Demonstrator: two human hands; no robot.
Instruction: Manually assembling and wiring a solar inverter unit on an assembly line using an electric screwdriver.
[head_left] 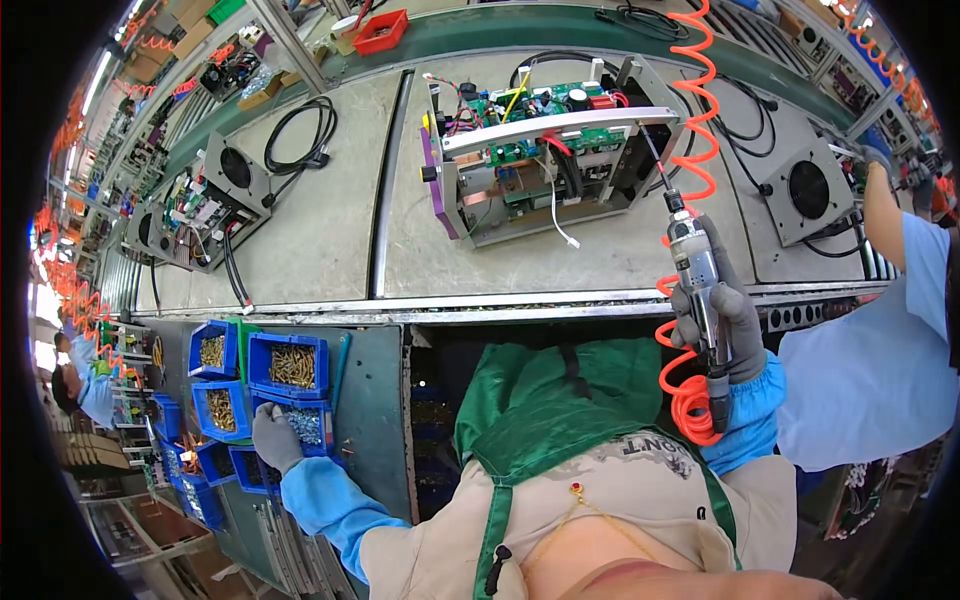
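Observation:
My right hand (735, 315), in a grey glove, is wrapped around a silver and black air screwdriver (693, 255). Its long bit points up and away, the tip overlapping the right end of a white rail on an open device chassis (545, 190); whether it touches, I cannot tell. Green circuit boards, wires and a purple front panel show on that chassis. To the left, my gloved left hand (276, 438) is at the edge of a blue bin of silvery screws (303, 424). Its fingers are bunched together; anything between them is too small to make out.
Blue bins of brass-coloured screws (292, 366) surround my left hand. An orange coiled hose (697, 110) hangs beside the screwdriver. Other chassis (205, 210) with black cables stand left and right on the metal line. At right, a co-worker's arm (885, 215) reaches toward another unit (808, 190).

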